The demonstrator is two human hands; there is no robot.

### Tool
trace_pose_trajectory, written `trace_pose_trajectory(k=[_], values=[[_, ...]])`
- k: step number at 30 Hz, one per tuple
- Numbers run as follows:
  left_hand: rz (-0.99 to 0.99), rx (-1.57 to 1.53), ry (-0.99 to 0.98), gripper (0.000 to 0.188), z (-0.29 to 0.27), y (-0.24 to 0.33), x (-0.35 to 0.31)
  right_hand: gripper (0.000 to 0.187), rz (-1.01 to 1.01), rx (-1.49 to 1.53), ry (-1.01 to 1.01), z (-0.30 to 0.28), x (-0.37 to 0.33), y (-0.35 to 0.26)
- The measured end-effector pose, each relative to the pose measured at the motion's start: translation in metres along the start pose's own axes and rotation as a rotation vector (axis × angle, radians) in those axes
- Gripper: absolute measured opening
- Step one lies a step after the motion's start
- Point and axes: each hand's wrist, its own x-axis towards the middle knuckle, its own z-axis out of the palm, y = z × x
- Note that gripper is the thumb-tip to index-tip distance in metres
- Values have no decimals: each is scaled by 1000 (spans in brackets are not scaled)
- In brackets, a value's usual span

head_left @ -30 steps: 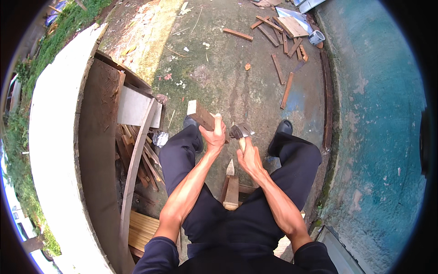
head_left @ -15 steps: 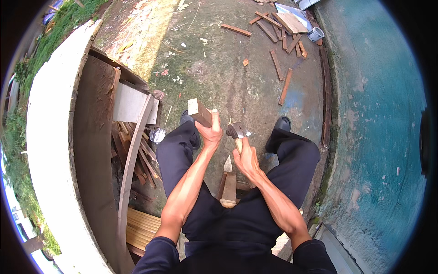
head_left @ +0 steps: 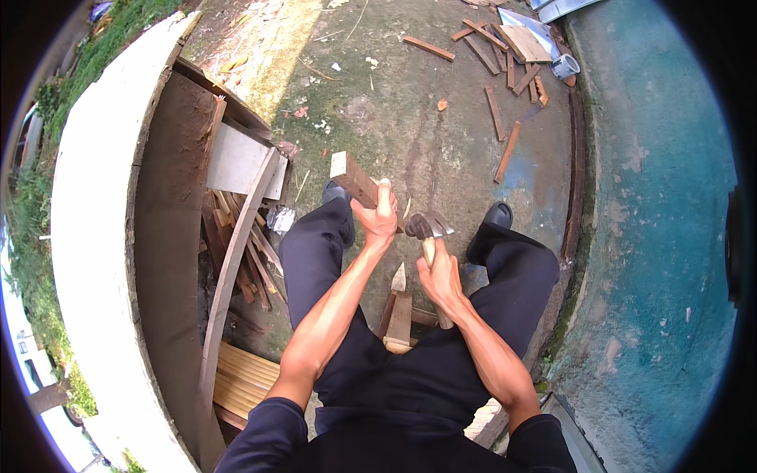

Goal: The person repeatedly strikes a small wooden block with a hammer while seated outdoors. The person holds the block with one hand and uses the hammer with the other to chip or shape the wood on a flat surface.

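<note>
Striking step, I judge: left hand (head_left: pixel 378 218) clasps wooden block (head_left: pixel 357 180), right hand (head_left: pixel 444 281) hammer-like tool (head_left: pixel 430 225); next stroke calls for steadiness.

- Held block (head_left: pixel 359 183): solid wood, matt; end face pale and raw, sides browner with visible grain.
- Tool head (head_left: pixel 432 224): metal, dark and dull at the blunt side, shinier toward the edge.
- Tool handle (head_left: pixel 428 251): pale wood, smooth in appearance.
- Timber between the legs (head_left: pixel 400 315): wood, matt, flat-faced.
- Scattered strips (head_left: pixel 507 152): brown wood, matt.
- Crumpled wrapping (head_left: pixel 280 219): foil-like, glossy, heavily creased.
- Trousers (head_left: pixel 512 276): dark cloth, matt, softly folded.
- Floor (head_left: pixel 347 110): concrete-like, rough, stained, mossy in patches.
- Wall (head_left: pixel 646 197): painted, uneven, paint worn through in spots.
</note>
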Motion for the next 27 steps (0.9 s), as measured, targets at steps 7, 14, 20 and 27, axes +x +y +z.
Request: trace_pose_trajectory(k=[7, 14, 20, 27], values=[[-6, -23, -29, 23, -10, -8, 5, 25, -340, 49, 341, -16, -4, 6], [-47, 1, -78, 23, -14, -12, 7, 41, -105, -38, -50, 8, 1, 38], [-121, -66, -102, 26, -23, 0, 7, 34, -75, -100, -126, -5, 4, 43], [-152, -58, -166, 29, -12, -6, 5, 51, -154, -192, 8, -30, 24, 43]])
